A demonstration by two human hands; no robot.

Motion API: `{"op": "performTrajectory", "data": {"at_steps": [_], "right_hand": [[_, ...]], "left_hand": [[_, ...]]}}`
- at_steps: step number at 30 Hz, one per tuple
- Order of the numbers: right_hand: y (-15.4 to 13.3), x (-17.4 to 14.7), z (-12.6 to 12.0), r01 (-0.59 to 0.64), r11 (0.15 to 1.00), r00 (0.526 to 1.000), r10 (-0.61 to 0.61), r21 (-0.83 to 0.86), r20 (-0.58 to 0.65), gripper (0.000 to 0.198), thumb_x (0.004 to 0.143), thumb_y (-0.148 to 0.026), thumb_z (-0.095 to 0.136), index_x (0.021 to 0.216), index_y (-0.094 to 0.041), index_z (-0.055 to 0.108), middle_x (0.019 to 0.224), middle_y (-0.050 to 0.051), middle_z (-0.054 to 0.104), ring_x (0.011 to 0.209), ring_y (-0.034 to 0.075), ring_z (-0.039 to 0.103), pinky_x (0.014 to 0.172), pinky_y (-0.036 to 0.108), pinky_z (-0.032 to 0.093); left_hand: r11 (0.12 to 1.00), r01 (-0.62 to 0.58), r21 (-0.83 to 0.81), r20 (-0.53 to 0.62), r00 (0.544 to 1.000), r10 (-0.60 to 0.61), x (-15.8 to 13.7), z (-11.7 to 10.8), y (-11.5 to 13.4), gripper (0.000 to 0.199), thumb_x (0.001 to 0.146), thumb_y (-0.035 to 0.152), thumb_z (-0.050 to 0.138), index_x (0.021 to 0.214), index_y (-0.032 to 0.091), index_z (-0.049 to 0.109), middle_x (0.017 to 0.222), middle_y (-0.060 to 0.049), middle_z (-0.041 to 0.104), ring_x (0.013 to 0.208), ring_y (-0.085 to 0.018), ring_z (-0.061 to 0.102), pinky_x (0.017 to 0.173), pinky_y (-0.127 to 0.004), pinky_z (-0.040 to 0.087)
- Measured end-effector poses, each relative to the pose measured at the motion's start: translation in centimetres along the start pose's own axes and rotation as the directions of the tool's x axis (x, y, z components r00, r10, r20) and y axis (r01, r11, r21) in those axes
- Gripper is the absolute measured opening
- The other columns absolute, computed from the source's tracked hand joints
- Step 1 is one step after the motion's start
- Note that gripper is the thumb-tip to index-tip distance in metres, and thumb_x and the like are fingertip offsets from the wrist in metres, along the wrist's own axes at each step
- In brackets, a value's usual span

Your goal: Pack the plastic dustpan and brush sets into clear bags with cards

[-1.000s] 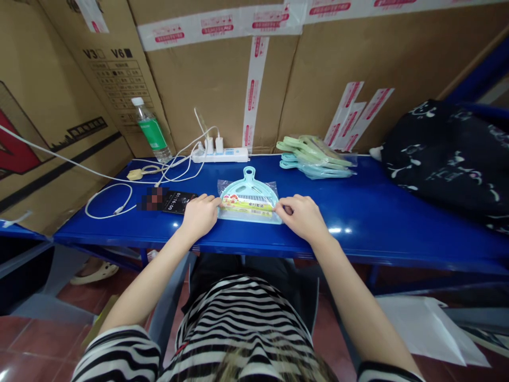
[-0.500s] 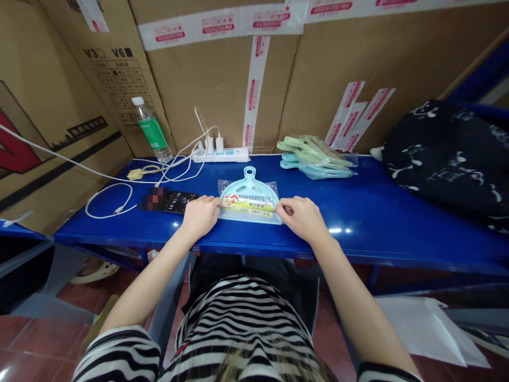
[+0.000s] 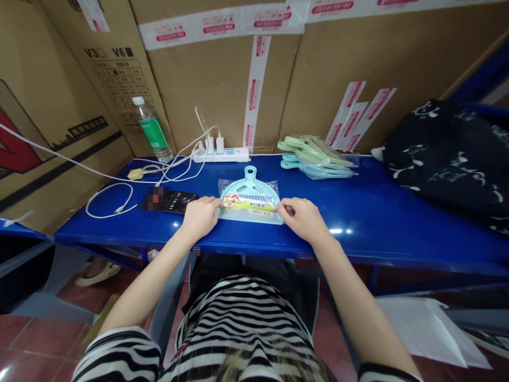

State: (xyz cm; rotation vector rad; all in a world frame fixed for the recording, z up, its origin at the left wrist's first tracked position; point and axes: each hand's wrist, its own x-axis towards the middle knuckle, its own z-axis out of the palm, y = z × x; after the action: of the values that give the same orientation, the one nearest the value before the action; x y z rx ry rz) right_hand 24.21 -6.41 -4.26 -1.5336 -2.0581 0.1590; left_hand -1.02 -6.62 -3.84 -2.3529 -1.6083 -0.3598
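In front of me on the blue table lies a light blue dustpan [image 3: 249, 185] in a clear plastic bag, its looped handle pointing away from me. A printed yellow and green label [image 3: 254, 203] crosses its lower half, and grey bristles show just above the label. My left hand [image 3: 202, 216] is closed at the bag's left edge, thumb and fingers pinched together. At the right edge my right hand [image 3: 301, 216] pinches in the same way, its other fingers curled. The fingers partly hide the bag's edges.
Left of my left hand lies a phone [image 3: 178, 202], with white cables and a power strip [image 3: 222, 155] behind. A bottle [image 3: 152, 132] stands by the cardboard wall. Several bagged green and blue dustpans [image 3: 318, 156] are stacked at the back. A black patterned bag [image 3: 449, 159] sits far right.
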Motion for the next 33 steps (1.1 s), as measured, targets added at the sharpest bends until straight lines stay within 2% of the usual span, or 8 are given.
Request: {"op": "performTrajectory", "data": {"at_steps": [8, 15, 33], "right_hand": [[0.17, -0.06, 0.09, 0.02, 0.999, 1.0, -0.02, 0.032, -0.016, 0.028, 0.081, -0.031, 0.041, 0.054, -0.023, 0.04, 0.05, 0.001, 0.051, 0.052, 0.016, 0.045, 0.053, 0.027, 0.028], [0.13, -0.21, 0.09, 0.11, 0.994, 0.992, -0.109, 0.014, -0.064, 0.027, 0.082, -0.03, 0.04, 0.056, -0.024, 0.041, 0.048, 0.0, 0.046, 0.05, 0.015, 0.044, 0.056, 0.027, 0.031], [0.12, -0.24, 0.07, 0.146, 0.989, 0.986, -0.146, 0.001, -0.08, 0.028, 0.084, -0.031, 0.038, 0.057, -0.024, 0.036, 0.05, 0.0, 0.049, 0.049, 0.015, 0.045, 0.057, 0.027, 0.031]], "left_hand": [[1.0, -0.004, 0.005, -0.003, 1.0, 0.004, -0.02, -0.03, 0.01, 0.033, 0.08, 0.008, 0.041, 0.089, 0.021, 0.069, 0.083, -0.005, 0.073, 0.08, -0.021, 0.067, 0.064, -0.029, 0.046], [1.0, -0.003, -0.007, 0.006, 1.0, 0.003, -0.11, -0.03, -0.05, 0.032, 0.081, 0.008, 0.041, 0.09, 0.021, 0.068, 0.084, -0.005, 0.072, 0.081, -0.021, 0.067, 0.064, -0.029, 0.046], [1.0, -0.015, 0.008, 0.024, 1.0, 0.015, -0.11, -0.07, -0.05, 0.032, 0.082, 0.008, 0.041, 0.092, 0.02, 0.069, 0.083, -0.006, 0.072, 0.081, -0.022, 0.067, 0.063, -0.029, 0.045]]}}
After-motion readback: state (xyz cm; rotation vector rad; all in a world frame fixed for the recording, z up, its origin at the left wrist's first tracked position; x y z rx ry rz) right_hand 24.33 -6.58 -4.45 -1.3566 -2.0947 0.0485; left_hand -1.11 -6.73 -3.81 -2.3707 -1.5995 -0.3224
